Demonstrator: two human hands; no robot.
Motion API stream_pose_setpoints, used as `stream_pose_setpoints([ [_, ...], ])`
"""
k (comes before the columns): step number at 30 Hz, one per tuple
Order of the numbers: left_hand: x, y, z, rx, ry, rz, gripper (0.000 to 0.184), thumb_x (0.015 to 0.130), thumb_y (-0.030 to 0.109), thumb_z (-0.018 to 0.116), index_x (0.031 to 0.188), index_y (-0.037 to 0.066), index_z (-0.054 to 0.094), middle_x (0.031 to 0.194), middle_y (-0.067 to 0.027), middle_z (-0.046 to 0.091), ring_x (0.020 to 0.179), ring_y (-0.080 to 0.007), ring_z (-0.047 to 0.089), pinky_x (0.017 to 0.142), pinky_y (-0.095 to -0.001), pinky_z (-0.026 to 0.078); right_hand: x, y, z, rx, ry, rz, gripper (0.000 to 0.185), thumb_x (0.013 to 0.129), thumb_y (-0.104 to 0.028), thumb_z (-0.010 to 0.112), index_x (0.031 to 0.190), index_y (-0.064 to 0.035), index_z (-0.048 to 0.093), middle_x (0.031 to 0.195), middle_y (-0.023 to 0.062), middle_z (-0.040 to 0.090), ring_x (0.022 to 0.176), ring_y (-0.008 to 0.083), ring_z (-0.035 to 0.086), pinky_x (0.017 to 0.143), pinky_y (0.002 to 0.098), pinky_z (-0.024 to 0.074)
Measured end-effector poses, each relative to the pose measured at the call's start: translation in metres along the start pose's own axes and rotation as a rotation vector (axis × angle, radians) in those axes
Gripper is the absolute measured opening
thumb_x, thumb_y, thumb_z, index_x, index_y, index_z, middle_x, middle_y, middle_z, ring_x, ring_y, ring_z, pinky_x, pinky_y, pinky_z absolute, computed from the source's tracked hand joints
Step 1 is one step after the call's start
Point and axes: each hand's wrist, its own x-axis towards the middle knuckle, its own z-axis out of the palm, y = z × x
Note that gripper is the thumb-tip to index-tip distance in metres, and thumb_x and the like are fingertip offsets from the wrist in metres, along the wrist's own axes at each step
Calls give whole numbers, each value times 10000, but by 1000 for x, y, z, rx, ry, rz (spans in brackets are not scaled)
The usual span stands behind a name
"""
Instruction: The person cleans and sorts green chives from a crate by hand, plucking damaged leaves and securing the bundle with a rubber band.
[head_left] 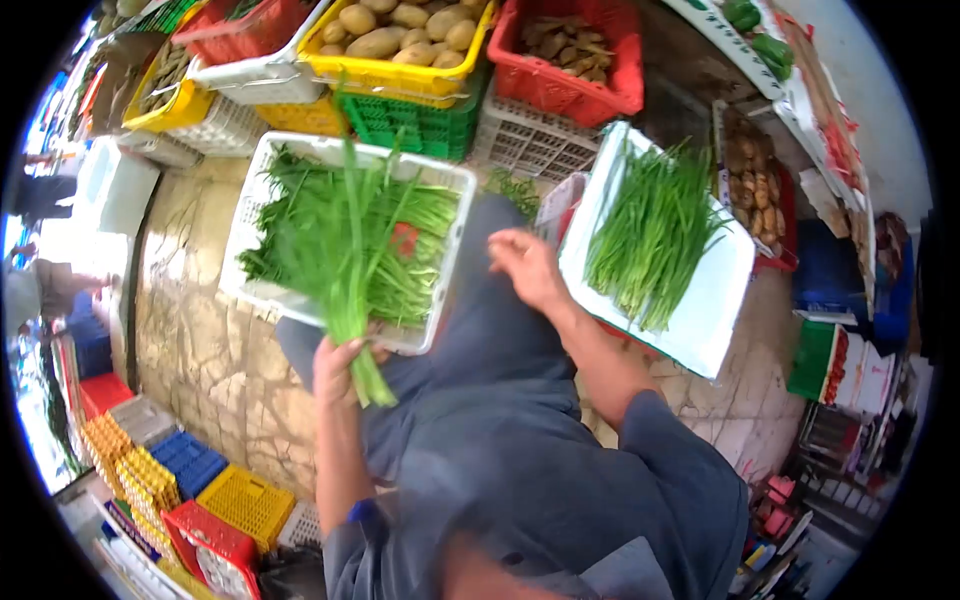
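Observation:
My left hand point(336, 368) is closed around the lower stems of a bunch of long green chives point(345, 280), blurred at the leaf tips. The bunch stands over a white plastic crate point(456, 240) filled with leafy greens point(425, 215), among which a small red patch shows. My right hand point(528, 265) hovers over my right thigh with loosely curled fingers, a gap between them and nothing visible inside. Just right of it is a white foam box point(715, 300) with chives point(645, 235) lying in it.
Ahead stand a yellow crate of potatoes point(410, 40) and a red crate of brown roots point(565, 55), on stacked crates. Another box of brown tubers point(752, 185) sits at right. Egg trays point(140, 475) and a yellow basket point(245, 505) are at lower left on the stone-patterned floor point(200, 300).

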Motion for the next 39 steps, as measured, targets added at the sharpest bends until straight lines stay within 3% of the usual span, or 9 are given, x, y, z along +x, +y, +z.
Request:
stream_pose_setpoints([
  [10, 62, -80, 19, -253, -42, -431, 312, 999, 89, 527, 1278, -52, 520, 1114, -208, 666, 902, -320, 699, 752, -449, 621, -66, 46, 91, 379, -286, 114, 335, 1046, -123, 484, 1315, 75, 510, 1086, 102, 673, 943, 146, 646, 884, 286, 500],
  [18, 72, -84, 73, -375, -187, -420, 265, 982, 102, 565, 1180, -72, 595, 1049, -180, 681, 920, -275, 690, 817, -395, 585, -86, 18, 82, 107, 67, -158, 463, 1085, -202, 407, 1448, 83, 384, 1409, 201, 504, 1286, 265, 511, 1079, 352, 399],
  [21, 73, -109, 65, 95, -291, -59, 232, 966, 77, 572, 1145, -64, 616, 1051, -148, 682, 904, -250, 679, 835, -362, 570, -79, 29, 82, 55, 30, -158, 458, 1056, -145, 449, 1443, 91, 382, 1435, 230, 487, 1325, 312, 496, 1102, 385, 390],
  [23, 60, -84, 78, -68, -183, -152, 221, 944, 57, 573, 1123, -65, 618, 1036, -133, 688, 880, -234, 679, 794, -358, 564, -85, 24, 79, 167, -22, -140, 501, 1064, -196, 474, 1461, 86, 355, 1418, 196, 489, 1274, 247, 507, 1072, 340, 410],
  [26, 35, -55, 90, 280, -236, -50, 225, 915, 51, 582, 1114, -50, 612, 1018, -120, 695, 893, -218, 689, 758, -346, 552, -70, 12, 74, 327, -124, 58, 549, 1024, -231, 591, 1438, 64, 382, 1297, 138, 566, 1179, 167, 545, 1022, 308, 436],
  [30, 28, -63, 113, 976, -140, 486, 296, 924, 114, 570, 1166, -54, 535, 879, -247, 679, 812, -414, 677, 696, -447, 538, -47, -7, 77, 464, -202, 185, 446, 978, -222, 665, 1331, 2, 511, 1161, 53, 640, 1062, 124, 590, 931, 293, 476],
  [31, 31, -63, 112, 1006, -257, 443, 402, 899, 108, 588, 1243, -60, 466, 991, -324, 645, 939, -522, 617, 783, -514, 505, -45, -3, 77, 476, -183, 201, 406, 972, -215, 667, 1302, -10, 549, 1168, 46, 640, 1066, 118, 588, 928, 289, 470],
  [34, 27, -69, 117, 1098, -243, 432, 493, 886, 147, 625, 1291, -59, 432, 1079, -328, 631, 976, -513, 619, 806, -514, 498, -43, -3, 66, 571, -137, 330, 335, 966, -190, 659, 1251, -24, 604, 1137, 40, 653, 1023, 117, 606, 888, 288, 485],
  [39, 3, -51, 112, 1001, -365, 316, 758, 870, 274, 695, 1471, -43, 359, 1199, -280, 656, 1025, -336, 690, 876, -398, 537, -46, 12, 48, 645, -71, 344, 270, 967, -134, 626, 1207, -12, 619, 1063, 50, 670, 905, 145, 653, 776, 297, 542],
])
